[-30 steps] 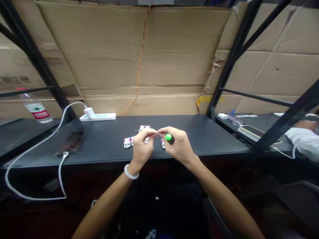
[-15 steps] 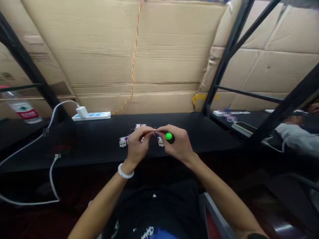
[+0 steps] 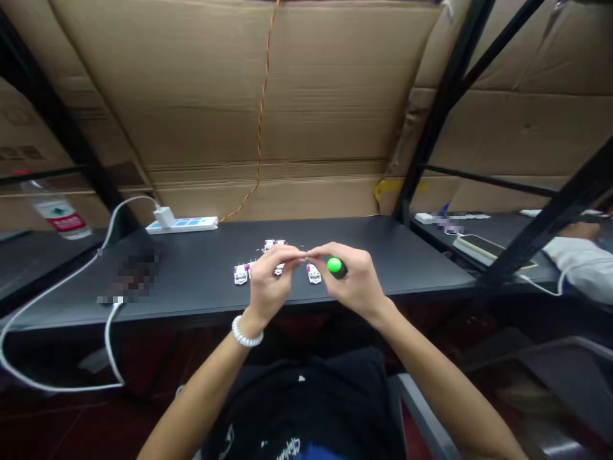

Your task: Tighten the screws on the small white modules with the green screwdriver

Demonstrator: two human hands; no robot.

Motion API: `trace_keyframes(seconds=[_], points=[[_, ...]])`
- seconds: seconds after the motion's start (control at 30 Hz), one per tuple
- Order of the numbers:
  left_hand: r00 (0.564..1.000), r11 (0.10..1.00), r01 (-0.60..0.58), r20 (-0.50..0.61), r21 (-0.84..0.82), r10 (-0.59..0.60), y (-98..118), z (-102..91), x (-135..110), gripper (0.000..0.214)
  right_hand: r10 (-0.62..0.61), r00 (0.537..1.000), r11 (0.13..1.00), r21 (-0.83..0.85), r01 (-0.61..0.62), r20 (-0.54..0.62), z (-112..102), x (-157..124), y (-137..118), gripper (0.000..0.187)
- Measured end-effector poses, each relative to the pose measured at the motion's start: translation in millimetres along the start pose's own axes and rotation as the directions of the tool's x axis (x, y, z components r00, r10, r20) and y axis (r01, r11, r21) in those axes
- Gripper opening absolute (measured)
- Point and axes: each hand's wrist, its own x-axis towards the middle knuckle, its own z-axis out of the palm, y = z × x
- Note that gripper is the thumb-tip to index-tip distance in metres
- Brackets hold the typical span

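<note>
Above the black table point(image 3: 383, 249), my left hand point(image 3: 271, 278) and my right hand point(image 3: 352, 278) meet at the fingertips. The left thumb and fingers are pinched together; whatever sits at their tips is too small to make out. Tucked in my right hand is a black handle with a bright green end point(image 3: 334, 264); its working tip is hidden. The right thumb and index finger also pinch at the meeting point. Several small white-and-purple parts lie behind and beside the hands, among them one part point(image 3: 313, 274) between the hands and another point(image 3: 241, 274) at left.
At the back left lies a white power strip point(image 3: 196, 223) with a plugged-in charger point(image 3: 165, 217) and a looping white cable point(image 3: 109, 345). A bottle point(image 3: 64, 214) stands farther left. Black metal posts point(image 3: 433, 140) flank the table. On the right are a phone point(image 3: 493, 249) and another person's sleeve point(image 3: 582, 262).
The view has shifted slightly, so everything sits a little farther right. Both hands stay pinched together at the fingertips, with the green-ended handle still in the right one.
</note>
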Motion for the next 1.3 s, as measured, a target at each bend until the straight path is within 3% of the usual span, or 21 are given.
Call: trace_keyframes(seconds=[0.23, 0.5, 0.73, 0.97, 1.17, 1.3], points=[[0.998, 1.000, -0.026, 0.054, -0.001, 0.026, -2.7, -3.5, 1.9, 0.011, 0.029, 0.999, 1.000, 0.000, -0.029, 0.016, -0.3, -1.1, 2.0, 0.010], [0.997, 0.998, -0.053, 0.064, 0.030, 0.051, -0.4, -5.8, 5.0, 0.010, -0.035, 0.998, 0.998, 0.044, 0.032, 0.049, -0.8, -0.6, 3.7, 0.017], [0.983, 0.976, -0.177, 0.067, 0.125, 0.170, -1.3, -3.1, 4.2, 0.014, -0.034, 0.999, 0.999, 0.034, 0.033, 0.027, 2.2, 0.2, -0.5, 0.019], [0.976, 0.972, -0.211, 0.069, 0.103, 0.205, 1.7, -3.9, 5.7, 0.010, -0.052, 0.999, 0.999, -0.005, 0.052, 0.002, 2.8, 0.1, -1.6, 0.016], [0.968, 0.973, -0.222, 0.136, 0.059, 0.212, -6.6, -2.3, 5.5, 0.011, -0.071, 0.997, 0.996, -0.054, 0.071, -0.001, 5.5, -5.0, 4.8, 0.015], [0.962, 0.986, -0.162, 0.231, 0.040, 0.148, -19.8, 2.5, -1.1, 0.013, -0.045, 0.992, 0.995, -0.082, 0.055, 0.114, 0.9, -8.6, 17.4, 0.019]])
